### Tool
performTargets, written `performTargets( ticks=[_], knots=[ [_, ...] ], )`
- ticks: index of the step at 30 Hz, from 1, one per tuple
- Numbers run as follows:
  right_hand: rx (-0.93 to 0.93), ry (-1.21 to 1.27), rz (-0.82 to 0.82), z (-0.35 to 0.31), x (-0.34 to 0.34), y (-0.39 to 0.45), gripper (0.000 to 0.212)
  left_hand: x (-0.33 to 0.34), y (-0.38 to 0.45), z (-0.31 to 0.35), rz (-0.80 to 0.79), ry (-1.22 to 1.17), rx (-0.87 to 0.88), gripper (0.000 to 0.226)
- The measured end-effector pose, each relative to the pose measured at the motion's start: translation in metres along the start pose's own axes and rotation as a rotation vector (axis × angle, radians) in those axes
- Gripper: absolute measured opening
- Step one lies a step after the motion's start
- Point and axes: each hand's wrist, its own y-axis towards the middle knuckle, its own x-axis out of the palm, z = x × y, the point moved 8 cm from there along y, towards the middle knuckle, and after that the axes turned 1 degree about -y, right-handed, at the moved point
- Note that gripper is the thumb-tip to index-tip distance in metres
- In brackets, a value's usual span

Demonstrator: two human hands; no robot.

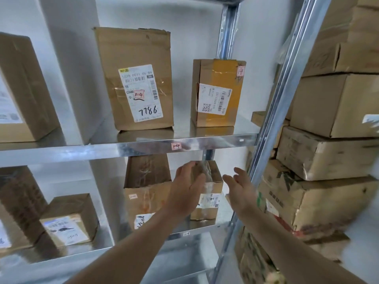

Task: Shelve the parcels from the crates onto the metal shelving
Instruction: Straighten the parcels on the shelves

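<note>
A small taped cardboard parcel stands on the lower metal shelf, beside a taller brown parcel. My left hand lies flat against the small parcel's left side, fingers straight. My right hand hovers just to the right of the parcel, fingers relaxed and apart from it. On the upper shelf stand a tall parcel marked 7786 and a smaller parcel with orange tape.
A silver shelf upright runs diagonally on the right. Beyond it, stacked cardboard boxes fill the neighbouring rack. More parcels sit at the left on both shelves. A white wall lies behind.
</note>
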Motion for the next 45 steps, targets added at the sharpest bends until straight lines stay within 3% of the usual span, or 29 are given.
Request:
performTargets(
  ticks=[4,10,14,15,18,20,30,38,41,45],
  knots=[
    [0.131,-0.124,-0.127,0.029,0.015,0.011,0.052,0.021,0.005,-0.030,-0.135,0.022,-0.169,0.045],
    [0.208,-0.201,-0.154,0.044,0.031,0.043,0.063,0.048,0.030,-0.075,-0.150,-0.010,-0.469,0.068],
    [0.275,-0.085,-0.189,0.065,0.047,0.074,0.096,0.064,0.051,-0.089,-0.085,-0.068,-0.572,0.063],
    [0.280,-0.076,-0.191,0.075,0.049,0.084,0.095,0.067,0.055,-0.094,-0.064,-0.083,-0.596,0.062],
    [0.268,-0.090,-0.223,0.081,0.054,0.097,0.049,0.080,0.065,-0.110,-0.017,-0.138,-0.662,0.052],
    [0.235,-0.127,-0.237,0.078,0.053,0.102,0.031,0.089,0.069,-0.118,-0.007,-0.177,-0.680,0.039],
    [0.200,-0.087,-0.221,0.077,0.065,0.134,0.030,0.101,0.090,-0.123,0.029,-0.226,-0.677,0.031],
    [0.162,-0.135,-0.169,0.069,0.061,0.134,0.040,0.093,0.089,-0.105,0.021,-0.181,-0.667,0.044],
    [-0.003,-0.246,-0.075,0.046,0.054,0.119,0.052,0.075,0.082,-0.081,0.035,-0.035,-0.503,0.049],
    [-0.455,-0.262,0.013,-0.001,0.063,0.084,0.041,0.039,0.070,-0.061,0.106,0.160,-0.185,0.035]
  ],
)
